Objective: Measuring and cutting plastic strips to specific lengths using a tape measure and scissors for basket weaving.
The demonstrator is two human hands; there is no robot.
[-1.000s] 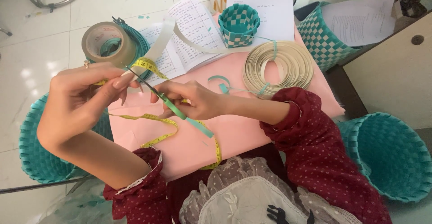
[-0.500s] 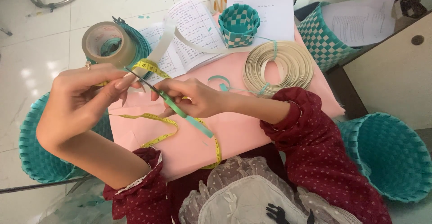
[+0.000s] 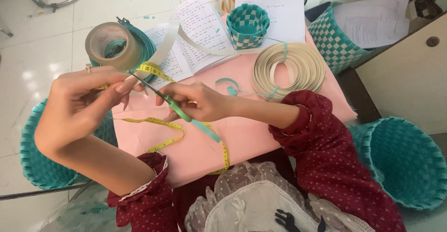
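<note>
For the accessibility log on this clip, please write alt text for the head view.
Seen from above, the right hand works green-handled scissors while the left hand pinches a yellow measuring tape over a pink table. Behind lie a cream strip coil, a tape roll, an open notebook and a small woven basket.
</note>
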